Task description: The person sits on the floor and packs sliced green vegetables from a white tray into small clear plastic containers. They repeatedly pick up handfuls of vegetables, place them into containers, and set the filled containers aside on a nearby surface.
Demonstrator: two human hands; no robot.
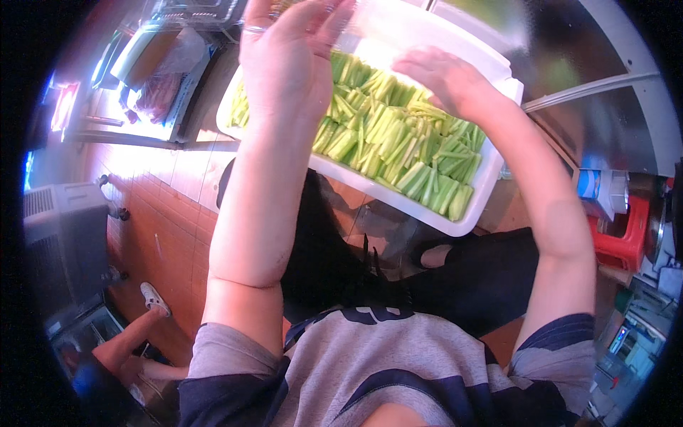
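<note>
A white plastic tray (469, 219) in front of me holds rows of cut green vegetable sticks (373, 133), which look like celery. My right hand (445, 80) is over the tray's far right part, blurred, with its fingers stretched out and nothing visible in it. My left hand (293, 64), with a ring on one finger, is raised at the top edge of the view, above the tray's left part. Something clear and shiny shows by its fingers, but the fingertips are cut off, so whether it is held cannot be made out.
Clear plastic containers (187, 10) sit at the top left, near a bagged item (155, 99) on a shelf. A grey wheeled appliance (64, 235) stands at left, with another person's leg (128, 336) below it. At right is a red plastic stool (621, 240); metal cabinet doors (576, 48) rise beyond the tray.
</note>
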